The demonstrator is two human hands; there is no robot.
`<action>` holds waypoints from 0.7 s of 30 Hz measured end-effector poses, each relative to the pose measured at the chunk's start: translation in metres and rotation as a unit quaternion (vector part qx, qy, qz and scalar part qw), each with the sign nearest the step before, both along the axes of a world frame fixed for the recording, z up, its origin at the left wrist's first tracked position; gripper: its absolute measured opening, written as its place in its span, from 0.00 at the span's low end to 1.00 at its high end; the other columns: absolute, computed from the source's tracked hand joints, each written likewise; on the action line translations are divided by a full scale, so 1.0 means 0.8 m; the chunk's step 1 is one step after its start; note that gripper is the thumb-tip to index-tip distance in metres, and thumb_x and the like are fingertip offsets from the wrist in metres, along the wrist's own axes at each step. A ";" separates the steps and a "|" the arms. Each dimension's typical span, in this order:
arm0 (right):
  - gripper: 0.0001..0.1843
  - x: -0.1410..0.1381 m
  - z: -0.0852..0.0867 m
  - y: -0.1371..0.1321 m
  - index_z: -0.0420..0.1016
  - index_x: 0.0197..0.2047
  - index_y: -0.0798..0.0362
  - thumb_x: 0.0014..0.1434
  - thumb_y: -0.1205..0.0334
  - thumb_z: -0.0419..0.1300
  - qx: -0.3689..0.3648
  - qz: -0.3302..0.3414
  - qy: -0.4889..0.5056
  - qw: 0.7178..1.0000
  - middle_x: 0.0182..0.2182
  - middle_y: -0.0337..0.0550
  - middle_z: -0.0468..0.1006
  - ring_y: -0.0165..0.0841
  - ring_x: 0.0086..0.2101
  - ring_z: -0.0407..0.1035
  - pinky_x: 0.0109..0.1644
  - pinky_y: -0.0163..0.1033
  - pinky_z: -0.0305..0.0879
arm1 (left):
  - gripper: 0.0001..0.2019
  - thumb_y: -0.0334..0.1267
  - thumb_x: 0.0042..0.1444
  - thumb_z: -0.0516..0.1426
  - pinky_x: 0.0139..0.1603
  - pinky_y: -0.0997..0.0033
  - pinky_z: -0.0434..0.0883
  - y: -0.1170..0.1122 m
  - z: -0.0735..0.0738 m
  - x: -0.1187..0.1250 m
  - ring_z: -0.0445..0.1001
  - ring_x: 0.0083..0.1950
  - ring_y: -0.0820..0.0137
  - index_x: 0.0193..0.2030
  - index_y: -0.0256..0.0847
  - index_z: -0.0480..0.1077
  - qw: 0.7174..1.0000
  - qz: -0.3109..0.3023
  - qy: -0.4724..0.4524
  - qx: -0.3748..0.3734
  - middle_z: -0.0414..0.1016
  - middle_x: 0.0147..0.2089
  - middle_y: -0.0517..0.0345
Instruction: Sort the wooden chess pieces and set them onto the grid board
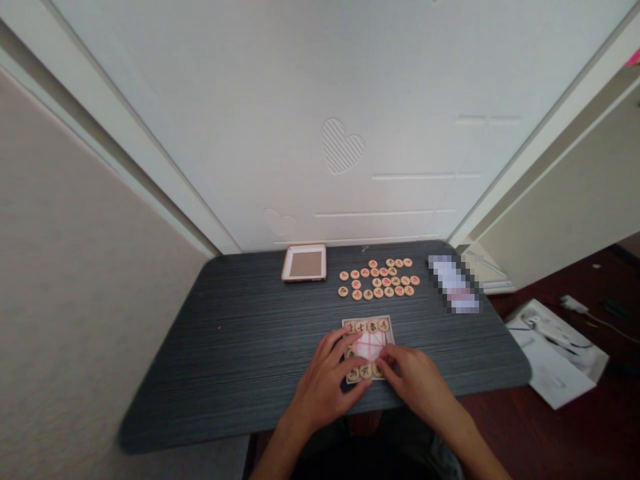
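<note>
A small white open box (391,328) sits near the table's front edge. Round wooden Chinese chess pieces (372,326) line its top and bottom sides, around a folded paper sheet (370,345) with pink lines. My left hand (327,373) spreads over the box's left side, fingertips on its upper and lower pieces, holding none between the fingers. At the lower right corner, my right hand (411,373) has its thumb and index finger pinched at a chess piece (377,370), which they partly cover. Other pieces under my hands are hidden.
Several loose chess pieces (379,292), red and black, lie in uneven rows behind the box. The box lid (306,263) rests upturned by the wall. A blurred-out flat item (454,283) lies at right. An opened white carton (565,353) is on the floor.
</note>
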State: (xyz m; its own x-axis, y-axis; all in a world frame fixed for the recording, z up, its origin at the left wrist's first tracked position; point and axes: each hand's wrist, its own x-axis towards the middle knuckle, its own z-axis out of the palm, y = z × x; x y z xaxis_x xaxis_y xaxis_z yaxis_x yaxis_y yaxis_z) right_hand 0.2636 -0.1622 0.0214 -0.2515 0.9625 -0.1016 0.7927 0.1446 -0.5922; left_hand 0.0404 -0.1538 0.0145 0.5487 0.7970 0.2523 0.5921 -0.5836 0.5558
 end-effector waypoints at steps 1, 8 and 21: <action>0.10 0.000 0.000 0.000 0.78 0.38 0.48 0.67 0.60 0.55 0.003 -0.003 -0.002 1.000 0.32 0.40 0.83 0.37 0.33 0.77 0.41 0.37 0.64 | 0.12 0.40 0.60 0.63 0.70 0.44 0.62 0.000 0.000 0.000 0.57 0.71 0.53 0.51 0.50 0.76 1.000 0.000 0.001 -0.002 0.66 0.68 0.56; 0.10 0.004 0.005 -0.004 0.78 0.42 0.48 0.68 0.60 0.54 0.028 0.006 0.010 1.000 0.38 0.43 0.80 0.37 0.38 0.76 0.46 0.39 0.66 | 0.16 0.41 0.59 0.63 0.71 0.44 0.60 -0.002 0.003 0.001 0.55 0.72 0.52 0.54 0.49 0.75 1.000 0.004 0.014 -0.009 0.62 0.71 0.55; 0.10 0.012 0.002 -0.004 0.79 0.44 0.47 0.68 0.62 0.55 0.002 0.030 0.026 0.999 0.37 0.41 0.80 0.37 0.39 0.76 0.49 0.39 0.67 | 0.12 0.41 0.59 0.64 0.71 0.45 0.62 -0.001 -0.002 0.002 0.56 0.72 0.54 0.50 0.50 0.76 1.000 0.007 0.024 0.011 0.64 0.70 0.58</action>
